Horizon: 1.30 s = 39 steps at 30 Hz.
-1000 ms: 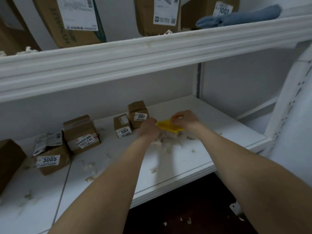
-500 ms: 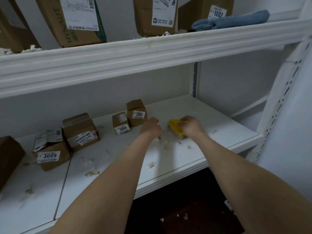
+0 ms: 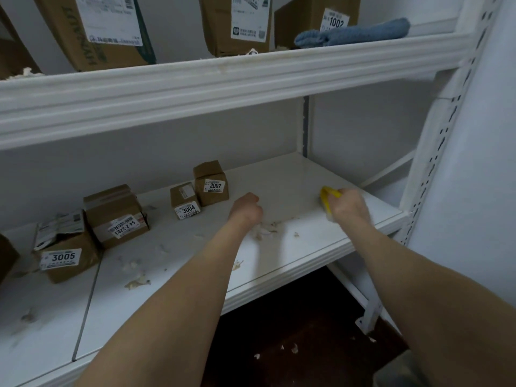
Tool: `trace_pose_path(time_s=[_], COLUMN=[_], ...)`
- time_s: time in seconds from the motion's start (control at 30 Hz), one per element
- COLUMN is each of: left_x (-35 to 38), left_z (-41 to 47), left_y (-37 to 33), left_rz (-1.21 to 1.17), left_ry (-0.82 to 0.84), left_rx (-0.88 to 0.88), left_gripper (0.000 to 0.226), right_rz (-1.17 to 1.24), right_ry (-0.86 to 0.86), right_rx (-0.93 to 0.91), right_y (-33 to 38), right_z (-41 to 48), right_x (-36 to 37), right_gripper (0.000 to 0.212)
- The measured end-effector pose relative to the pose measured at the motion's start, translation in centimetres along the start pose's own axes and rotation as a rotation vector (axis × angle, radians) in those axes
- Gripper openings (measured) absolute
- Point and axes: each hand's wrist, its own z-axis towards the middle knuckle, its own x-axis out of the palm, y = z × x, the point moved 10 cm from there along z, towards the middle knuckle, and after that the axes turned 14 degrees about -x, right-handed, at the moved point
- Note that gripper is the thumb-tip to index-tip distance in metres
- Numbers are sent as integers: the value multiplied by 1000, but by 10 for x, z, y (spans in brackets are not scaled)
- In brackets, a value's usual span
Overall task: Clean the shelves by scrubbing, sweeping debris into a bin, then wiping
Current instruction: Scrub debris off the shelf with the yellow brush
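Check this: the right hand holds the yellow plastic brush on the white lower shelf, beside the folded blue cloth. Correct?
No. The head view shows the folded blue cloth on the upper shelf; the right hand holds the yellow plastic brush on the white lower shelf.

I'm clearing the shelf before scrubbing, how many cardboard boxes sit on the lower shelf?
5: box 2007, box 3004 beside it, the 54-2-3203 box further left, box 3005 front-left, a cut-off box at the left edge. More may lie out of view.

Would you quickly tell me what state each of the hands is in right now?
Left hand: closed, fingers curled, nothing seen in it.
Right hand: closed, gripping the yellow plastic scrubbing brush.
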Motion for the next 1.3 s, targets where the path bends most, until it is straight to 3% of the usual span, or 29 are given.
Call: trace_pose_path(time_s=[0.17,0.27,0.3,0.43,0.53,0.6,0.77,1.0,1.13,1.3], left_x=[15,25,24,12,12,13,14,11,-3,-6], left_z=[-13,-21,-22,-21,-18,-16,-19,-28,-26,-25], left_y=[-11,-25,-28,-27,-21,-17,-12,-16,-6,7], left_rz=[22,77,81,37,46,40,9,11,-4,-6], left_ry=[9,42,31,-15,3,6,21,-7,-9,15], left_rx=[2,38,43,43,45,33,9,15,1,-10], left_gripper=[39,10,11,39,43,43,43,37,42,43], right_rz=[49,100,122,70,-19,-41,-41,138,151,0], right_ry=[206,292,292,70,-63,-64,82,314,125,-32], right_rx=[-168,-244,-241,-94,36,84,-22,-187,-74,58], right_y=[54,79,79,38,-5,-21,9,72,44,-6], right_z=[-26,-40,-39,-17,-9,-8,-20,-53,-39,-32], right_x=[53,74,74,26,-20,-29,6,72,34,-16], right_gripper=[42,29,27,41,40,42,41,39,53,47])
